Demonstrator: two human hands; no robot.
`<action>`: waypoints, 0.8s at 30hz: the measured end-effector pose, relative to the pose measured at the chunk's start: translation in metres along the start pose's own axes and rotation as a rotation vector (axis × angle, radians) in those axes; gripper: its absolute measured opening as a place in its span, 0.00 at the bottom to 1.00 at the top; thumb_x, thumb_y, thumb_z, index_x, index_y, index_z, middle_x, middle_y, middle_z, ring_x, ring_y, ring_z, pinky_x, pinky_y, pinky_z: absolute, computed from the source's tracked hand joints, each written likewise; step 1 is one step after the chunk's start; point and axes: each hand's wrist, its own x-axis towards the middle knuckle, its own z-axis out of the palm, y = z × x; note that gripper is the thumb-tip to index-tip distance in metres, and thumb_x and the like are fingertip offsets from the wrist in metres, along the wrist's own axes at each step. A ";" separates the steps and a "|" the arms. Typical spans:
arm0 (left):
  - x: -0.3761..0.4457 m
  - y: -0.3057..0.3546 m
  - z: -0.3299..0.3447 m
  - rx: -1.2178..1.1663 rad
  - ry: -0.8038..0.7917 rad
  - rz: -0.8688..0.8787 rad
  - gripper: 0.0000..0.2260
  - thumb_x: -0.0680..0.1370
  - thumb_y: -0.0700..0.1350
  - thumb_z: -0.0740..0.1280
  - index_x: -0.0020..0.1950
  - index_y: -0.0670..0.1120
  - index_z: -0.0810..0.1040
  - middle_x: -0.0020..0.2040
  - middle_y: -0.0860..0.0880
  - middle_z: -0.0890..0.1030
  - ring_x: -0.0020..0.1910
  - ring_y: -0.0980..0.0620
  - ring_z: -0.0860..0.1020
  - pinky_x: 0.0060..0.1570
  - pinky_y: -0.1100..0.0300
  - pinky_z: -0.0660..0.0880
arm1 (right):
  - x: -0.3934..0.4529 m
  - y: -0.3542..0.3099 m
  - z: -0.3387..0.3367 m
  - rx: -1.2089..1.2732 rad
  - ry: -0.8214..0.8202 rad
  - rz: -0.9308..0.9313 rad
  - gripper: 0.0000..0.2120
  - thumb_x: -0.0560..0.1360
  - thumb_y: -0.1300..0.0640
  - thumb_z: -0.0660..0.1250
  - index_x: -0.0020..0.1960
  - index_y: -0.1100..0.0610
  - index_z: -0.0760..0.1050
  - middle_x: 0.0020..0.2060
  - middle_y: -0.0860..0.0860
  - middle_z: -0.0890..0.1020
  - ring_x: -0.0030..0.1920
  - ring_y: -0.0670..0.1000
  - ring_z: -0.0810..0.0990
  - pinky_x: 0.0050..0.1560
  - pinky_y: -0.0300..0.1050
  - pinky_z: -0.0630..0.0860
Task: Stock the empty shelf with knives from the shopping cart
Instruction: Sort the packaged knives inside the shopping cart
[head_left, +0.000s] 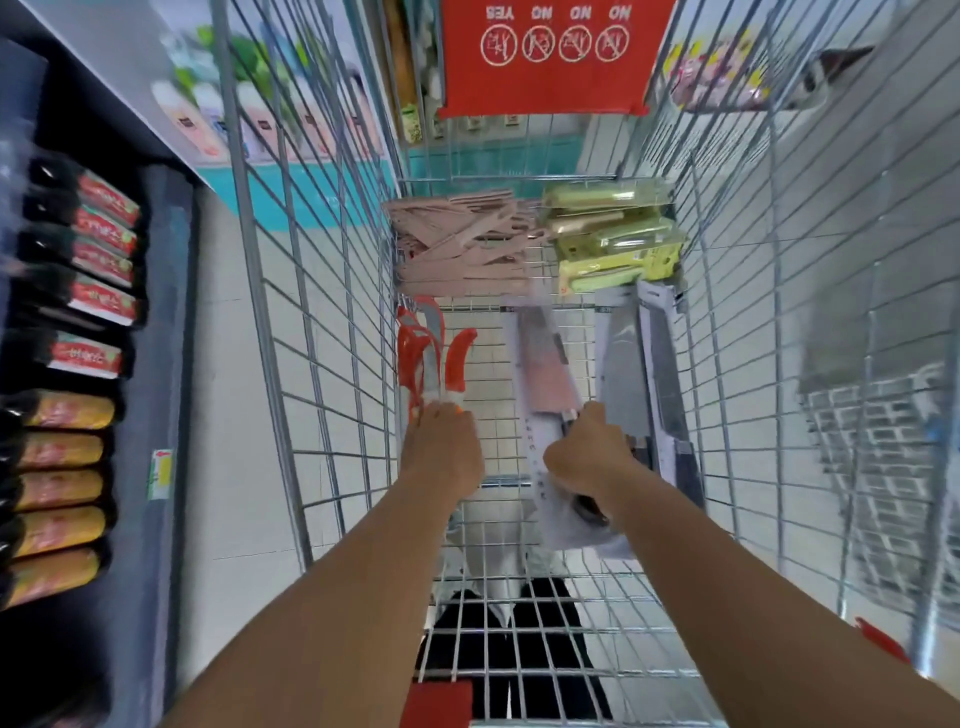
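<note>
Both arms reach down into a wire shopping cart (332, 322). My left hand (441, 447) grips the near ends of the orange-handled knives (431, 353) at the cart's left side. My right hand (587, 457) holds a packaged cleaver (545, 364) with a pinkish blade by its dark handle, lifted and blurred. Grey packaged cleavers (639, 374) lie just right of it. At the cart's far end sit a pile of beige knives (457, 244) and green packaged knives (613, 239).
A dark shelf unit (156, 364) on the left holds rows of red and yellow packaged goods (78, 364). A red sign (550, 52) hangs at the cart's far end. Another wire cart (883, 467) stands to the right. White tiled floor lies below.
</note>
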 end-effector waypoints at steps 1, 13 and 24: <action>-0.002 0.005 0.001 -0.080 0.004 0.009 0.19 0.77 0.40 0.57 0.68 0.44 0.70 0.67 0.44 0.71 0.67 0.45 0.67 0.67 0.52 0.64 | -0.001 0.006 0.003 0.024 -0.017 0.014 0.30 0.75 0.63 0.59 0.73 0.57 0.51 0.64 0.62 0.66 0.56 0.59 0.73 0.47 0.49 0.72; -0.016 0.086 0.024 -0.860 -0.048 -0.067 0.16 0.73 0.39 0.68 0.60 0.45 0.74 0.53 0.46 0.80 0.50 0.47 0.79 0.45 0.59 0.73 | 0.006 0.046 0.015 0.084 0.138 -0.039 0.35 0.74 0.58 0.63 0.75 0.51 0.47 0.68 0.63 0.64 0.67 0.64 0.65 0.66 0.58 0.68; -0.006 0.097 0.043 -0.787 -0.045 -0.179 0.21 0.77 0.37 0.62 0.69 0.45 0.65 0.57 0.44 0.77 0.55 0.42 0.77 0.49 0.56 0.75 | 0.009 0.067 -0.007 -0.312 0.238 -0.168 0.23 0.76 0.60 0.61 0.69 0.56 0.61 0.66 0.58 0.65 0.66 0.60 0.63 0.63 0.50 0.66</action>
